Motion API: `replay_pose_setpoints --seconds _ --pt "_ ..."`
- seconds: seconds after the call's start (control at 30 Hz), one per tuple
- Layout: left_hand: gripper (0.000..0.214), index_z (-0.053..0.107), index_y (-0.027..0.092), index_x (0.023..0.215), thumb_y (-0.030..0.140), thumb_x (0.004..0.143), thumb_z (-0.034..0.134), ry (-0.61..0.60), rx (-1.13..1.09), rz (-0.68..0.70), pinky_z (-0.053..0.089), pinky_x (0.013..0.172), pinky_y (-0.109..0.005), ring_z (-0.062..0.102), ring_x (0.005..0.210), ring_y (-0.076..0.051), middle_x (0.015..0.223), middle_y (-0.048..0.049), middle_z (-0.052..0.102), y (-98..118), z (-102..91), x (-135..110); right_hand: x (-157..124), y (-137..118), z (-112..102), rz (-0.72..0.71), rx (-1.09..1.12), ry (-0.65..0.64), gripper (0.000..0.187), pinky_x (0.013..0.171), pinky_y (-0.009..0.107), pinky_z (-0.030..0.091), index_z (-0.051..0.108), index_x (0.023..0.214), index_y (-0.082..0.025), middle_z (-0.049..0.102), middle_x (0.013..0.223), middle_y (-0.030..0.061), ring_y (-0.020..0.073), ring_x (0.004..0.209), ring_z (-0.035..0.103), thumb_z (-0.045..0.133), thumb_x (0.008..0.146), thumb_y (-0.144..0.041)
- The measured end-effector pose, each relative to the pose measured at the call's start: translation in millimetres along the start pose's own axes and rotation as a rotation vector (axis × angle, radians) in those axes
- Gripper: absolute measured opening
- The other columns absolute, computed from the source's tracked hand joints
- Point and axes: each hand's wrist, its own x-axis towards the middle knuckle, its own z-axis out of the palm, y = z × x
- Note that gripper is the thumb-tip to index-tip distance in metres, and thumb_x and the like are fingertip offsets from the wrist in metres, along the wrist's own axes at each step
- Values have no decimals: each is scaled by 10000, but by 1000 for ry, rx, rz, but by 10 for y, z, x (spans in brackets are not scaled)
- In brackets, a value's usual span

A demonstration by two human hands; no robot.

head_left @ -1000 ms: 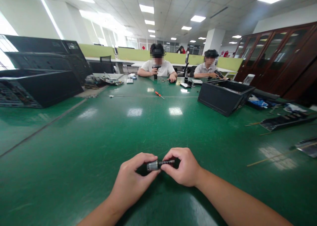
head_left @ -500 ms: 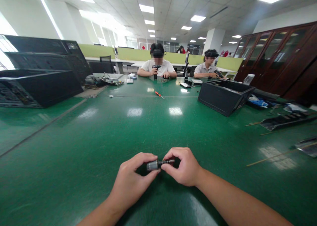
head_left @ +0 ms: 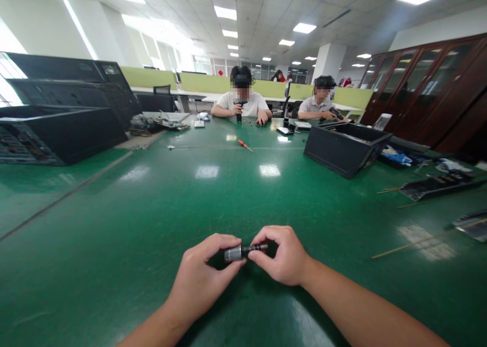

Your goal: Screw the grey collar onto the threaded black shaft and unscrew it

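The left grip [head_left: 200,276] and right grip [head_left: 283,258] are bare, with smooth, rounded backs; behind each, a slim wrist widens into a forearm [head_left: 357,301], uncovered as far as it shows

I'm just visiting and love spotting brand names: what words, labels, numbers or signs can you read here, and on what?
None can be read.
Metal part between the left hand and right hand: no lettering can be made out.
Red diamond in the background: too small to tell.
Pale patch on the dark panel: too blurred.
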Motion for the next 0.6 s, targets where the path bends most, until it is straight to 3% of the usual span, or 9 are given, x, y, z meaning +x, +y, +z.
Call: replay_pose_setpoints --seconds 0.6 --pt "182 739 229 951 249 773 773 24 13 13 588 742 -243 734 794 -166 884 -4 769 -6 -20 10 8 -2 -9 26 29 10 54 604 245 459 701 755 -183 683 674 13 152 616 626 728 765 -228"
